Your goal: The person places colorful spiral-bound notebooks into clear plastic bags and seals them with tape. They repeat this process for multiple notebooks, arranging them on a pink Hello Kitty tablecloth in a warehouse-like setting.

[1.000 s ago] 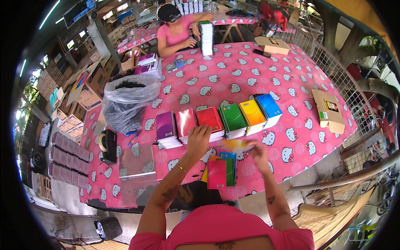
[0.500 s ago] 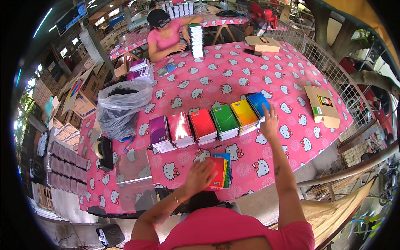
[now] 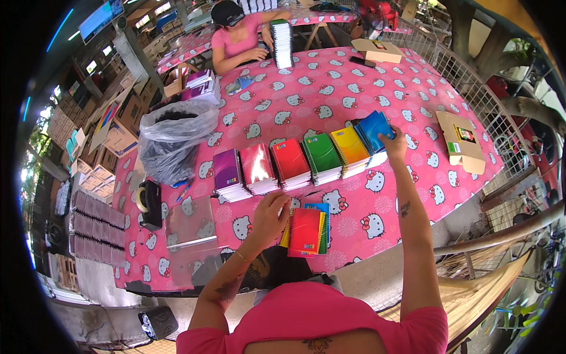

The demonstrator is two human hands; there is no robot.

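At the right end of a row of spiral notebook stacks, my right hand (image 3: 394, 144) grips the edge of a blue notebook (image 3: 371, 127), thumb on its cover. That notebook sits tilted on top of the blue stack. Leftward along the row come yellow (image 3: 351, 144), green (image 3: 322, 153), red (image 3: 290, 159), a glossy reddish one (image 3: 257, 162) and purple (image 3: 226, 168). Close in front of me lies a fanned pile with a red notebook (image 3: 306, 229) on top and yellow, green and blue edges showing. My left hand (image 3: 271, 218) hovers beside that pile, fingers loosely bent and holding nothing.
On the left stand a tape dispenser (image 3: 150, 206), a grey plastic bag (image 3: 174, 141), pens and a clear plastic sheet (image 3: 191, 227). Flattened cardboard boxes (image 3: 463, 141) lie at the right. Across the table (image 3: 354, 88), a co-worker (image 3: 236, 38) handles a tall notebook stack (image 3: 282, 44).
My right hand has closed on the top blue notebook and tilted it. My left hand has drawn back leftward off the red notebook. The view has shifted slightly.
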